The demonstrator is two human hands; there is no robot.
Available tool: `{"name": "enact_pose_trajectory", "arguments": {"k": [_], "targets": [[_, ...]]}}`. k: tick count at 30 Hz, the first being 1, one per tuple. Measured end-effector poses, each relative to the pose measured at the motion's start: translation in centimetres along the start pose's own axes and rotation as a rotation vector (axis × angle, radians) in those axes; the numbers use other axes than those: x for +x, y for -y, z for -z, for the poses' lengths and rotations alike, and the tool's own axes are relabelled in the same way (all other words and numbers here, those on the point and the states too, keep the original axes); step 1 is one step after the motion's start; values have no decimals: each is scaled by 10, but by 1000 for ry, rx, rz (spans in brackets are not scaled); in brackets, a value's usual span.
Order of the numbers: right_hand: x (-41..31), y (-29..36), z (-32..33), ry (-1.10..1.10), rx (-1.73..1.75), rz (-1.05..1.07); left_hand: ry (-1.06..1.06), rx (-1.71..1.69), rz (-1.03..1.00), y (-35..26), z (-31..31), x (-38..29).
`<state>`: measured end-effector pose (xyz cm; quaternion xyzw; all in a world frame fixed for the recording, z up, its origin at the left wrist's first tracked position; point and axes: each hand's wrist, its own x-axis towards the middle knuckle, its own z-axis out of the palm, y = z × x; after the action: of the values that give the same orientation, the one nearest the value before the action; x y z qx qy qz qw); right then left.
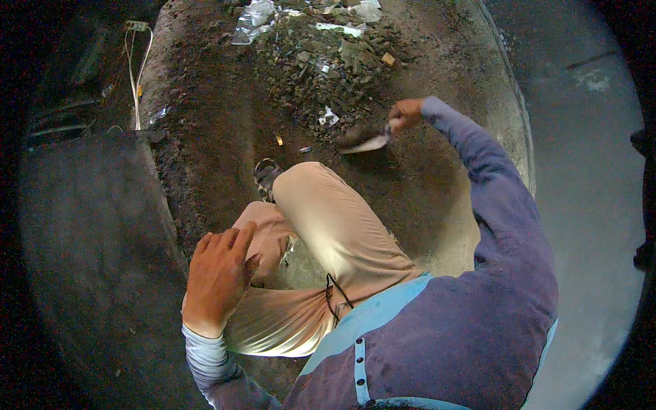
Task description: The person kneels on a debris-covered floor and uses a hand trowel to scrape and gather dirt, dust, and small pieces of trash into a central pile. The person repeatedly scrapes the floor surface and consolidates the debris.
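Note:
My right hand [406,116] grips the handle of a trowel [366,141], whose blade is blurred and points left, low over the dirt floor. The blade is at the near edge of a heap of rubble and soil [333,72]. Scraps of clear plastic [254,20] and a crumpled white scrap [328,116] lie on the heap. My left hand [219,274] holds nothing and is by my left knee, its fingers slightly spread. Whether its palm touches the trousers [328,220] is hidden.
Concrete-looking walls rise on the left [92,230] and right [579,179] of this narrow strip. White cables [136,77] hang from a box on the left. My shoe [266,177] is planted before the heap, near a small yellow scrap [279,139].

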<state>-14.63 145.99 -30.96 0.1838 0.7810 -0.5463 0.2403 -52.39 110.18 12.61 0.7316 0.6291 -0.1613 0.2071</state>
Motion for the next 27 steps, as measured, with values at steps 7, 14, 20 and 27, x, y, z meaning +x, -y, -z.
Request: {"name": "enact_pose_trajectory", "arguments": {"k": [7, 14, 20, 27], "targets": [[27, 66, -40, -215, -35, 156, 29, -58, 93, -4, -3, -16], [88, 109, -42, 81, 160, 67, -64, -41, 95, 6, -13, -16], [128, 114, 15, -437, 82, -132, -179, 13, 25, -1, -10, -10], [157, 157, -1, -203, 8, -49, -151, -76, 44, -7, -1, -14]]}}
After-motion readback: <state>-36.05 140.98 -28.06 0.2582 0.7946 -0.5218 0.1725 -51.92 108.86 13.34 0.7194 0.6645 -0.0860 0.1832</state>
